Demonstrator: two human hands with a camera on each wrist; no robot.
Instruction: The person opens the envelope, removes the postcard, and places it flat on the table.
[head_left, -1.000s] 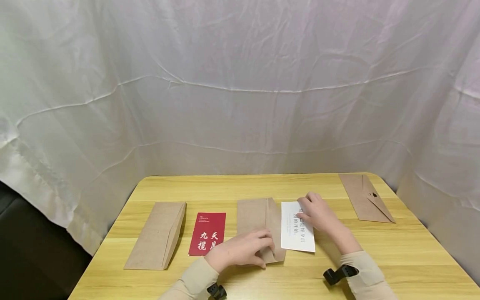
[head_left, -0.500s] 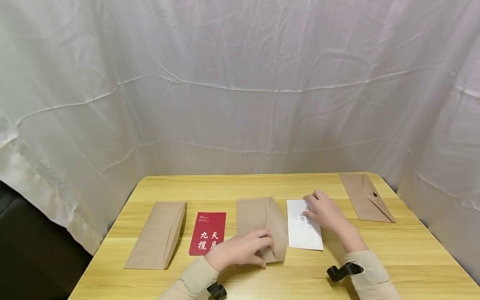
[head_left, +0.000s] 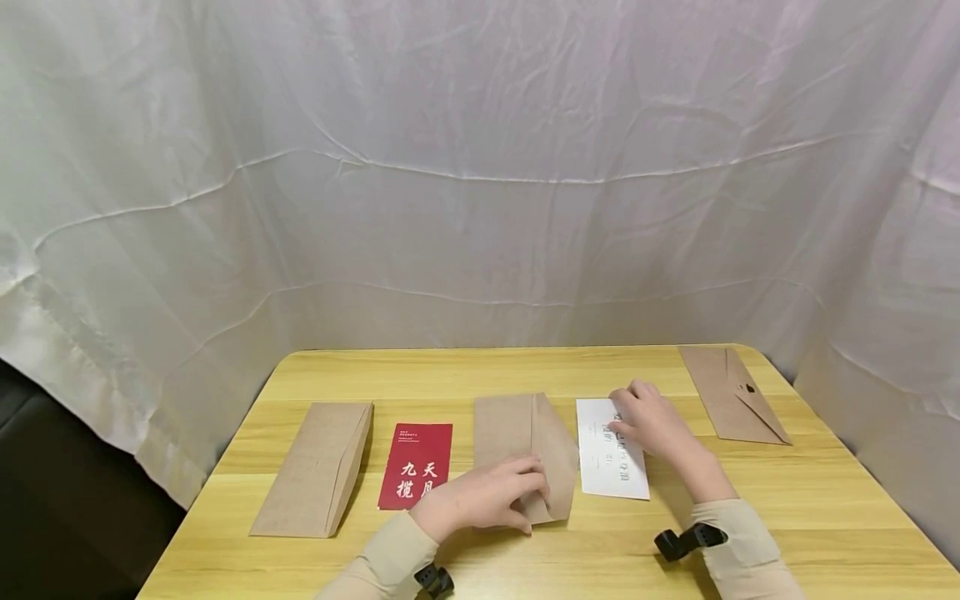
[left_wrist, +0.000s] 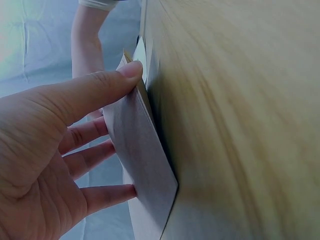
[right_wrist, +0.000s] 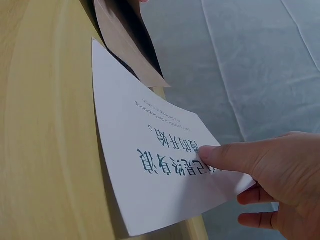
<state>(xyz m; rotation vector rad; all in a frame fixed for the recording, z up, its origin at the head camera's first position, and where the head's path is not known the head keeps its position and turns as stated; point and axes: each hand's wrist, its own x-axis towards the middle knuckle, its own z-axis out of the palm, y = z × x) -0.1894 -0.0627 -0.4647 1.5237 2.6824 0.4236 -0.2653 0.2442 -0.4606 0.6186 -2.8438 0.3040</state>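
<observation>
A brown paper envelope (head_left: 501, 429) lies mid-table with its pointed flap opened out to the right. My left hand (head_left: 487, 498) grips its near edge, thumb at the edge and fingers on the upper face, as the left wrist view shows. Just right of the flap, my right hand (head_left: 654, 423) pinches a white card (head_left: 598, 462) by its right side. In the right wrist view the card (right_wrist: 150, 195) bears dark green printed characters and is slightly bent, its thumb-side lifted. The envelope (right_wrist: 125, 40) there shows a dark, gaping mouth facing the card.
A red card (head_left: 416, 467) with white characters lies left of my left hand. Farther left is another brown envelope (head_left: 311, 471). A third envelope (head_left: 723, 396), with a dark mark on it, lies at the back right of the wooden table (head_left: 585, 550). A pale curtain (head_left: 480, 208) hangs behind.
My right hand has shifted right with the white card, which has moved from over the envelope's flap to the flap's right side. My left hand has stayed on the envelope.
</observation>
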